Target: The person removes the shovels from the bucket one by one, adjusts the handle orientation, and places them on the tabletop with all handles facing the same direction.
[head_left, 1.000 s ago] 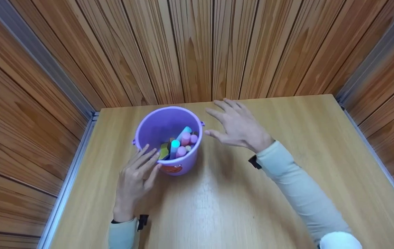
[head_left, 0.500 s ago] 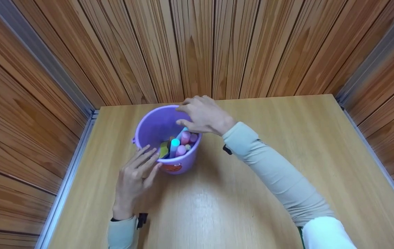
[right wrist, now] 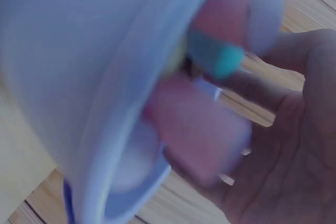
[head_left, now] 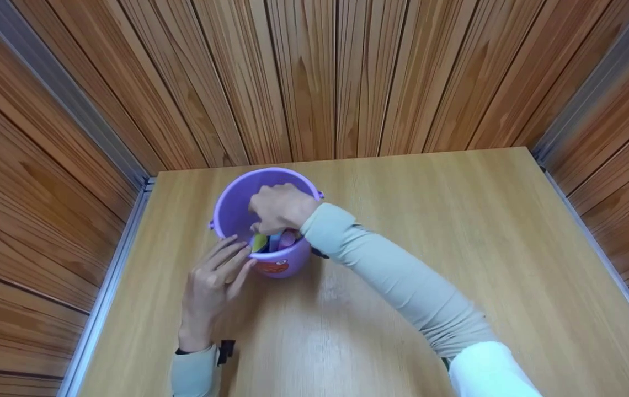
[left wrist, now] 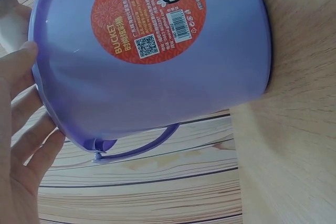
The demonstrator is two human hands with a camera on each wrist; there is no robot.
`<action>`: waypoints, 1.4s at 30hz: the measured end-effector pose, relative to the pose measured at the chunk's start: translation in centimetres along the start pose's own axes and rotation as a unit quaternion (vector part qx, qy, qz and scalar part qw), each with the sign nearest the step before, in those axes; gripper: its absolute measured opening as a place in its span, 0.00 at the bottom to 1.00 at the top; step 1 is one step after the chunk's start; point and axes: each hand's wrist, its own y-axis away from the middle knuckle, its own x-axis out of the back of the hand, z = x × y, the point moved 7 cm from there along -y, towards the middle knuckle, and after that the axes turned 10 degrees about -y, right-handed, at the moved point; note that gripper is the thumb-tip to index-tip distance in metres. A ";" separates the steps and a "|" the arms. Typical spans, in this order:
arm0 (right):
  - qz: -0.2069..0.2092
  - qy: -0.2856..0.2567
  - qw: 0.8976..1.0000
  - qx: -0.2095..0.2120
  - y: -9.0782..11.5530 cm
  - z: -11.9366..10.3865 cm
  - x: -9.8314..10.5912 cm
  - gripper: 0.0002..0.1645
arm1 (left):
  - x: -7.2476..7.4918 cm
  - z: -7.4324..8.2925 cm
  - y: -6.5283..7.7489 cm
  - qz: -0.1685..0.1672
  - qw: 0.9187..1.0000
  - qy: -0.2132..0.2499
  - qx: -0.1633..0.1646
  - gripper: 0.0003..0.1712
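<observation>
A purple bucket (head_left: pixel 287 267) with a red label stands toward the back left of the table. My left hand (head_left: pixel 209 289) holds its near-left rim, thumb outside and fingertips over the edge. My right hand (head_left: pixel 281 208) reaches down into the bucket from the right, knuckles up. In the right wrist view its fingers extend, spread, among the pieces at the bucket mouth. There I see a pink block (right wrist: pixel 199 129), a teal-ended piece (right wrist: pixel 223 59) and a pink piece with a pale purple end (right wrist: pixel 231 11). A yellow-green piece (head_left: pixel 259 242) shows by the near rim.
The bucket's purple handle (left wrist: pixel 139 150) hangs down its outer side. The wooden table (head_left: pixel 430 220) is bounded by wood-plank walls (head_left: pixel 314 82) at the back and both sides, with metal rails (head_left: pixel 110 281) along the corners. A black strap piece (head_left: pixel 226 350) sits at my left wrist.
My right hand has moved left from beside the bucket, over its rim and down inside, covering much of the contents. My left hand stays on the rim, and the bucket has barely shifted.
</observation>
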 end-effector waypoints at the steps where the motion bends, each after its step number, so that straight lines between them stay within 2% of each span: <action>1: -0.011 0.005 1.000 -0.011 -0.2 -0.1 -0.4 0.19 | 0.0 0.0 0.0 0.002 1.000 0.002 0.000 0.18; 7: -0.049 0.079 0.994 -0.057 -1.2 -0.3 -2.3 0.17 | -0.1 -0.1 -0.1 0.013 1.000 0.012 -0.001 0.19; 11: -0.060 0.114 0.990 -0.065 -1.5 -0.7 -3.1 0.16 | 0.0 -0.1 -0.1 0.012 1.000 0.012 0.000 0.19; 16: -0.049 0.158 0.984 -0.072 -2.0 -1.4 -3.6 0.14 | 0.1 -0.1 -0.1 0.004 1.000 0.015 0.003 0.19; 24: -0.045 0.230 0.967 -0.099 -3.1 -1.8 -4.2 0.21 | -0.1 -0.2 0.1 0.006 1.000 0.007 0.003 0.20; 30: -0.034 0.264 0.959 -0.097 -3.2 -1.8 -3.9 0.18 | -0.1 -0.2 0.1 0.007 1.000 0.000 0.000 0.19; 37: -0.019 0.268 0.959 -0.090 -2.5 -1.8 -2.5 0.16 | -0.1 -0.1 -0.3 -0.002 1.000 0.010 0.011 0.23; 42: -0.012 0.268 0.960 -0.081 -1.8 -2.0 -1.4 0.15 | -0.1 -0.2 -0.2 -0.004 1.000 0.001 0.016 0.26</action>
